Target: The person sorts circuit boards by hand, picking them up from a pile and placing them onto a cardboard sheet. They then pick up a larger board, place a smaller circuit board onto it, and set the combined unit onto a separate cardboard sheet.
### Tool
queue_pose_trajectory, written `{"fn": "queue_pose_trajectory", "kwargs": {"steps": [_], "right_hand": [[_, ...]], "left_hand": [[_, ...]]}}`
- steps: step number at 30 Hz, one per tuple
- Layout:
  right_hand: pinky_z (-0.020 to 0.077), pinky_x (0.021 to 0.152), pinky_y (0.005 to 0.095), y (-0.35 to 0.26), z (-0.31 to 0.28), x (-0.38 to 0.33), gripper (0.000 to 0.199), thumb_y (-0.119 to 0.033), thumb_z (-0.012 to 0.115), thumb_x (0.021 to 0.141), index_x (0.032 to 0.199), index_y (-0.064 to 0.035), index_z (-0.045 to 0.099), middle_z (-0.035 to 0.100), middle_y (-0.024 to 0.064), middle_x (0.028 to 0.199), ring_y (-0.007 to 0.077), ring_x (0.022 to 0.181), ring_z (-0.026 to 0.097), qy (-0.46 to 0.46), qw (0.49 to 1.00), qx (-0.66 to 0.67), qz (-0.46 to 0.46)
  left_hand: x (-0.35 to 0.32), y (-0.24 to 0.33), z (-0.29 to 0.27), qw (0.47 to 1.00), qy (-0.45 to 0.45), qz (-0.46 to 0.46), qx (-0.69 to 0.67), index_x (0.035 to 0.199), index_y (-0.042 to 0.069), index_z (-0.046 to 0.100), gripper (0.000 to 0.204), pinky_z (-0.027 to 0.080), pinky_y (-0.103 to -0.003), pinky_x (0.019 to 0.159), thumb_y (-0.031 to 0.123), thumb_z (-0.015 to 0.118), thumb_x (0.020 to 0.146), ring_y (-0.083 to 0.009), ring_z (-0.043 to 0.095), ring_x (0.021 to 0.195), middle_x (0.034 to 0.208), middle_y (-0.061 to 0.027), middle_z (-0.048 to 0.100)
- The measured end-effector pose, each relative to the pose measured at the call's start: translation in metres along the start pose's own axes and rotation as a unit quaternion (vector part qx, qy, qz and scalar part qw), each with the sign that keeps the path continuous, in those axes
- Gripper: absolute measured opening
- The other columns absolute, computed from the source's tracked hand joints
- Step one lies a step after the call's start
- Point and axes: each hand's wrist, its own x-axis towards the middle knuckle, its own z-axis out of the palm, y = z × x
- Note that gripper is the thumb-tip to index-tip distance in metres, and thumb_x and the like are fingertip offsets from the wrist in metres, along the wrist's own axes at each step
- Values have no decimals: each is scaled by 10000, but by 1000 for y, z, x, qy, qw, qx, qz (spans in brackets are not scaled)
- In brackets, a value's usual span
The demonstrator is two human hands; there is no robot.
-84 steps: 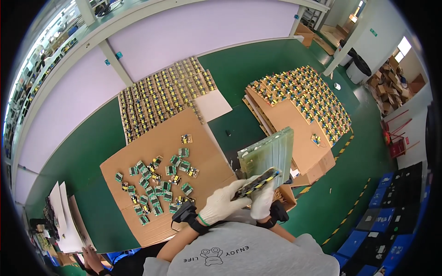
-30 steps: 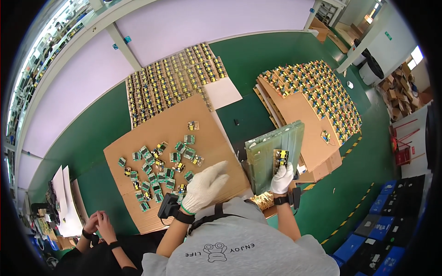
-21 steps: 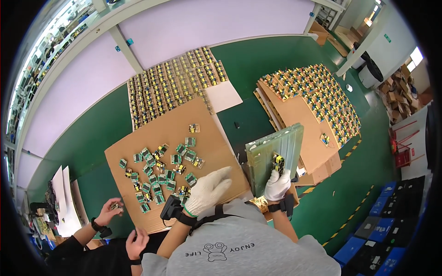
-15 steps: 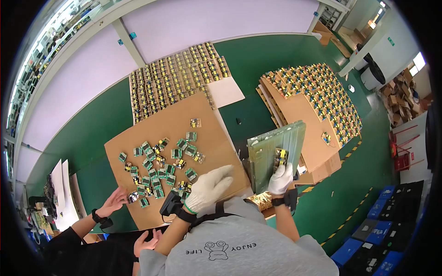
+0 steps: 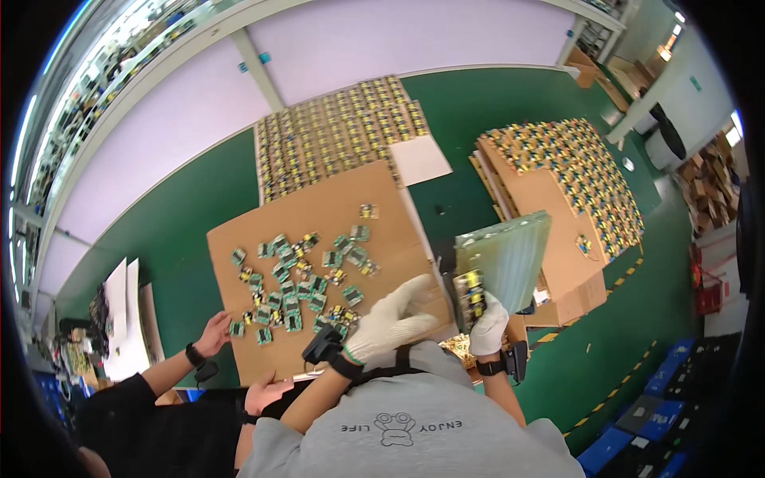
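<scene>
My right hand (image 5: 488, 327), in a white glove, grips a small circuit board (image 5: 470, 293) with yellow and black parts, tilted upright. Just beyond it stands a slab of pale green, translucent sheets (image 5: 510, 253). My left hand (image 5: 390, 321), also gloved, is over the right part of a brown cardboard sheet (image 5: 311, 195) with its fingers stretched out, and nothing shows in it. Left of that glove, several loose green boards (image 5: 292, 307) lie scattered on the cardboard, some with yellow parts (image 5: 305, 241) facing up.
A co-worker's hand (image 5: 213, 334) touches the boards at the cardboard's left edge; the other hand (image 5: 267, 392) is near its front edge. Rows of boards (image 5: 331, 135) cover the far table. More boards (image 5: 570, 163) sit on stacked cardboard at the right. Blue crates (image 5: 629, 422) stand lower right.
My right hand has brought the board from the front of the green slab to its left side. My left hand has moved right, fingers spreading. The whole view has shifted slightly.
</scene>
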Motion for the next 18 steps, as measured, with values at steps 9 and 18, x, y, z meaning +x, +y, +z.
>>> {"fn": "queue_pose_trajectory", "kwargs": {"steps": [9, 18], "right_hand": [[487, 692, 387, -41, 76, -13, 414, -253, 322, 971, 930, 21, 628, 659, 157, 802, 316, 743, 637, -272, 954, 77, -99], [471, 614, 325, -15, 177, -5, 488, -402, 400, 958, 948, 40, 607, 552, 40, 574, 203, 551, 559, -308, 866, 218, 329]], "left_hand": [[-32, -62, -22, 886, 126, -80, -439, 1133, -15, 531, 319, 527, -276, 701, 154, 587, 868, -138, 619, 771, 910, -67, 634], [-75, -96, -49, 777, 417, -60, -468, 1080, 10, 524, 289, 545, -317, 577, 178, 593, 855, -170, 623, 718, 874, -59, 607]]}}
